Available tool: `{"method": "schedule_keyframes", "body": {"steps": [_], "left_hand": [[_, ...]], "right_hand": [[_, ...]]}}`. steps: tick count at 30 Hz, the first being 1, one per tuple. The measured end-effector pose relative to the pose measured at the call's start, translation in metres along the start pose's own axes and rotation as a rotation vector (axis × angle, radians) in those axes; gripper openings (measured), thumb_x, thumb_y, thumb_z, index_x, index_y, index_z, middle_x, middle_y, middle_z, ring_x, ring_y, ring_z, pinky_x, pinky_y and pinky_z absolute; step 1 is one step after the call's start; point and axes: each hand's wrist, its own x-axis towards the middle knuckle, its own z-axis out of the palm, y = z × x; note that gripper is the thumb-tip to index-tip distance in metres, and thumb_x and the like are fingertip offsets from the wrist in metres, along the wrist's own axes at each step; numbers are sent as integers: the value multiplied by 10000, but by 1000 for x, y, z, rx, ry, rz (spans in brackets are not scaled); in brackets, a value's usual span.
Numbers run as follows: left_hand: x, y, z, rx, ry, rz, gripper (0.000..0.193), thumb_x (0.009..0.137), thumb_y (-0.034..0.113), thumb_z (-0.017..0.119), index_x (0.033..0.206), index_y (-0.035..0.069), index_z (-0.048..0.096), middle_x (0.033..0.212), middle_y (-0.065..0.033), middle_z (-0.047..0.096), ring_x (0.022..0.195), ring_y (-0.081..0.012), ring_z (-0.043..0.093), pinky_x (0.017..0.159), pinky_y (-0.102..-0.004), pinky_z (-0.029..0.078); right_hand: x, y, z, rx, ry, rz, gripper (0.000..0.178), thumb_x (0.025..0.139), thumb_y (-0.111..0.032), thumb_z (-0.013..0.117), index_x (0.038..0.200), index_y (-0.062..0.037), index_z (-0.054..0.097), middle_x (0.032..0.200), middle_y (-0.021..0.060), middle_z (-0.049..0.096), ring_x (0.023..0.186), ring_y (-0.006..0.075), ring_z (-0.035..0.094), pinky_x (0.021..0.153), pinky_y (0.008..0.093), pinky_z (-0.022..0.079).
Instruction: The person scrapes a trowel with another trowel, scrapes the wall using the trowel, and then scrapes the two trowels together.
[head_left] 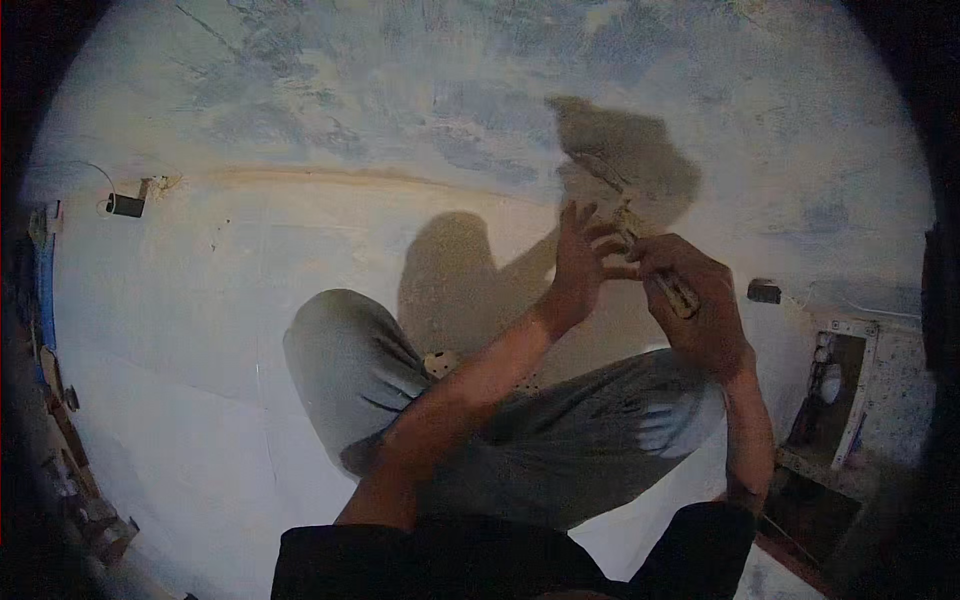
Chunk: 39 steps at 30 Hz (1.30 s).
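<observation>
Curls right hand (pixel 702 295) into a firm grip; splays left hand (pixel 577 264) just left of it; slants left forearm (pixel 478 382) from its lower left.

text/labels/brands/numbers/signs: none reading legibly | left dark box (pixel 125 205), between 9 and 10 o'clock: showing no readable marking | right dark box (pixel 764 291), 3 o'clock: showing none either | dimness hiding fine print, if any

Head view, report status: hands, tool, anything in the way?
Right hand gripping slender tool. Left hand open alongside, contact unclear. Shadow beyond; no obstruction visible.
</observation>
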Motion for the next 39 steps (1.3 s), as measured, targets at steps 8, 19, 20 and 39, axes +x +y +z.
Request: {"method": "schedule_keyframes", "body": {"steps": [8, 19, 20, 39], "left_hand": [[6, -4, -15, 363, 353, -113, 483, 1012, 375, 299, 1309, 5, 384, 1094, -178, 488, 916, -272, 564, 749, -432, 573], [-116, 24, -34, 2056, -257, 275, 405, 952, 243, 458, 1229, -51, 479, 915, -243, 623, 792, -418, 629, 744, -490, 504], [-121, 31, -39, 2022, -273, 136, 403, 944, 229, 466, 1228, -57, 474, 913, -239, 623, 802, -416, 629, 742, -485, 509], [-108, 18, -18, 2180, -267, -62, 424, 972, 240, 435, 1290, -41, 432, 1000, -252, 604, 835, -381, 642, 735, -484, 518]], "right_hand": [[-6, 52, 13, -2, 423, -150, 376, 808, -98, 731, 1130, -39, 546, 1036, 124, 661, 961, 223, 669, 793, 319, 579], [36, 77, 57, 709, 955, -560, 181, 827, -38, 689, 959, 2, 571, 776, 112, 620, 655, 192, 592, 642, 350, 537], [37, 77, 60, 1042, 1053, -580, 125, 848, -59, 671, 881, 19, 578, 704, 94, 599, 607, 173, 556, 584, 351, 513], [16, 90, 95, 447, 716, -824, 323, 847, -321, 649, 865, -1, 610, 773, 106, 650, 694, 210, 637, 696, 335, 556]]}}
